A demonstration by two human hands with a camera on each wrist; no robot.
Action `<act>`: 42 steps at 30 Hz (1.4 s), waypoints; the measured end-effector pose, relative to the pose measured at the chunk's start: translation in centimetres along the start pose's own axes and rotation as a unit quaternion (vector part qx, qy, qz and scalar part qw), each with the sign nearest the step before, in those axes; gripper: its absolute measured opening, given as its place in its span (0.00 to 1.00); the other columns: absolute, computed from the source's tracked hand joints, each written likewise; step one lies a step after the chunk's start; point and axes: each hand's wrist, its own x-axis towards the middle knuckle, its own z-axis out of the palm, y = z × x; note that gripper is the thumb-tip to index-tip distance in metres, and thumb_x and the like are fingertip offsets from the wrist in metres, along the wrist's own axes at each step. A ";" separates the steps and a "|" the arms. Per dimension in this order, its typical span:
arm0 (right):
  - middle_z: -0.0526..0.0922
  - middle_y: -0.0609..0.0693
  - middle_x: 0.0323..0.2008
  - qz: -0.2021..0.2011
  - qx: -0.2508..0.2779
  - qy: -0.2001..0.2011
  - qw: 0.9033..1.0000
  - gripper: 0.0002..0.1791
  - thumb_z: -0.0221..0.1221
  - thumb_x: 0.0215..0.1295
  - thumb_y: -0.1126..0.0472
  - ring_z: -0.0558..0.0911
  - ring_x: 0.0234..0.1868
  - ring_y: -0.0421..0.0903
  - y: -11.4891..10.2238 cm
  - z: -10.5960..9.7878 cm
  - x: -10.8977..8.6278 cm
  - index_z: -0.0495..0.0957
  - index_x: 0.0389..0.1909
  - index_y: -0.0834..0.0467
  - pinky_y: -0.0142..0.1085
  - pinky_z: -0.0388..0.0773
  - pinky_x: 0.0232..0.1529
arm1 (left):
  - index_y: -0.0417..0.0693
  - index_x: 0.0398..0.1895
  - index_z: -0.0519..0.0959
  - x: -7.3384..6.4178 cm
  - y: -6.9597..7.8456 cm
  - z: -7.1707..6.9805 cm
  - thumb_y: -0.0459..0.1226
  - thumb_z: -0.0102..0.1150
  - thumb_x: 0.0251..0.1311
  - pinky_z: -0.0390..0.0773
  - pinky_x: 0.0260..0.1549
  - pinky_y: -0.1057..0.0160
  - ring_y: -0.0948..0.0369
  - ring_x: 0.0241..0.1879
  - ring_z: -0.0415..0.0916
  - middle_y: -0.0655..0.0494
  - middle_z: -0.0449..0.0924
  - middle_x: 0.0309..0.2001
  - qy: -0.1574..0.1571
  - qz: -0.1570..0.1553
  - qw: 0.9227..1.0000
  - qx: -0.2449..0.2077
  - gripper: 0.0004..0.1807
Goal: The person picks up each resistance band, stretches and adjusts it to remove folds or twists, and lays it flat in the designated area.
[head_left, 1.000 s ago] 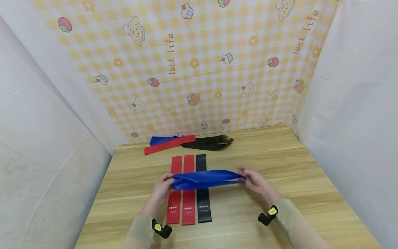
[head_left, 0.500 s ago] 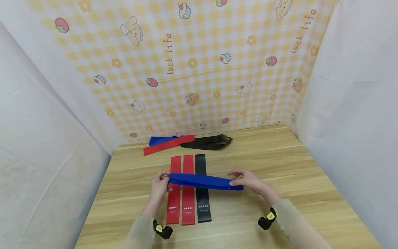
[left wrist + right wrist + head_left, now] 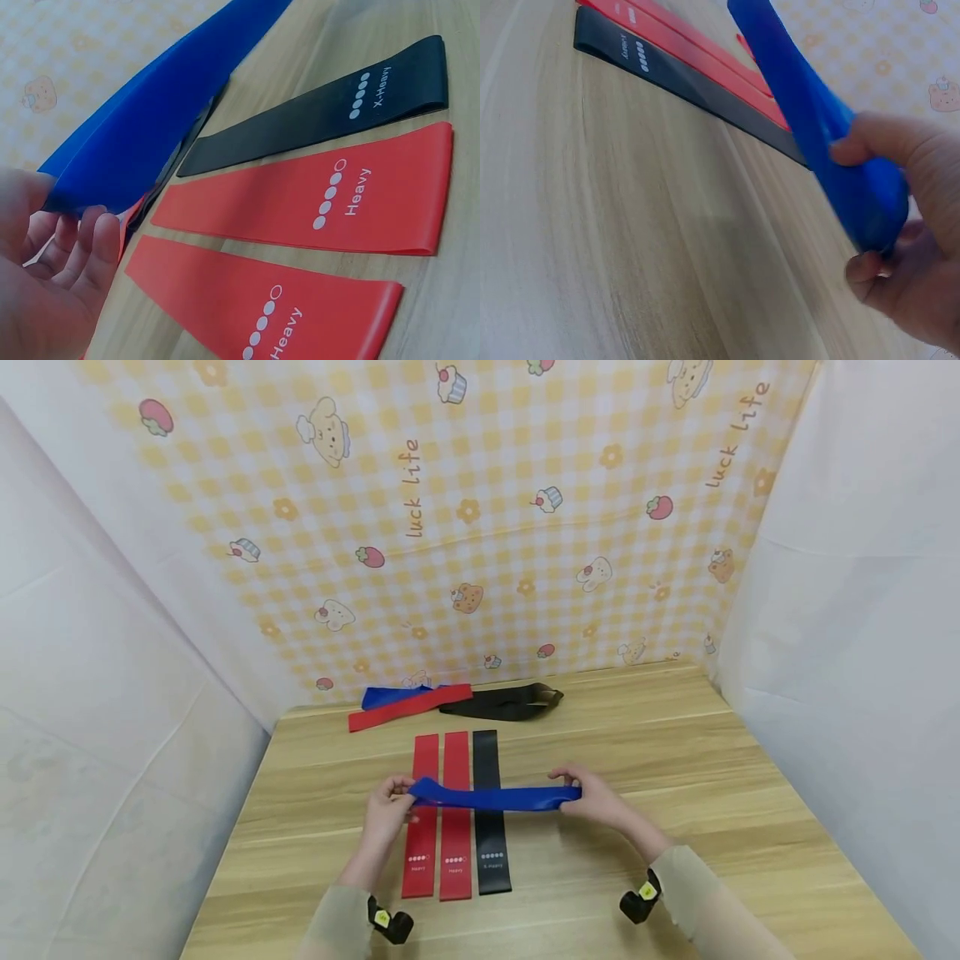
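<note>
A blue resistance band (image 3: 495, 798) stretches lengthwise between my two hands, raised above the table. My left hand (image 3: 387, 810) pinches its left end between thumb and fingers. At the other end, my right hand (image 3: 596, 796) grips the band, the thumb pressed on its face in the right wrist view and the fingers curled behind. Beneath the band lie two flat red bands (image 3: 455, 856) marked "Heavy" and a black band (image 3: 492, 856) marked "X-Heavy", side by side. The blue band covers their middle parts in the head view.
Toward the back of the wooden table (image 3: 637, 735) lie a loose red band (image 3: 408, 708), a blue band (image 3: 382, 697) partly under it, and a black looped band (image 3: 502, 703). A checked cloth (image 3: 465, 543) hangs behind, with white sheets (image 3: 847, 610) at both sides.
The blue band, a wide open loop a second ago, is now narrower and flatter between my hands. My right hand has moved slightly left and changed its hold on the end.
</note>
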 end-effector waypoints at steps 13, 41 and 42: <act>0.82 0.61 0.39 0.076 0.043 0.215 0.973 0.08 0.59 0.58 0.73 0.82 0.38 0.54 0.4 -0.2 0.2 0.80 0.39 0.68 0.36 0.80 0.36 | 0.30 0.43 0.82 -1.2 1.3 0.8 0.27 0.59 0.61 0.83 0.30 0.60 0.55 0.30 0.81 0.44 0.82 0.33 -0.042 0.035 0.997 0.061 0.10; 0.83 0.59 0.44 0.182 0.668 -0.073 0.718 0.23 0.35 0.79 0.59 0.81 0.50 0.51 0.5 -2.8 0.2 0.78 0.42 0.62 0.41 0.74 0.56 | 0.50 0.34 0.78 1.4 2.2 -3.2 0.35 0.32 0.74 0.74 0.51 0.60 0.61 0.41 0.79 0.56 0.84 0.36 -0.318 -0.112 0.927 -0.167 0.20; 0.83 0.58 0.44 0.184 0.664 -0.072 0.721 0.21 0.36 0.79 0.58 0.81 0.50 0.51 0.5 -2.8 0.2 0.78 0.42 0.62 0.42 0.74 0.56 | 0.51 0.33 0.78 1.4 2.3 -3.3 0.35 0.31 0.74 0.72 0.53 0.59 0.61 0.41 0.78 0.57 0.83 0.36 -0.321 -0.112 0.925 -0.172 0.21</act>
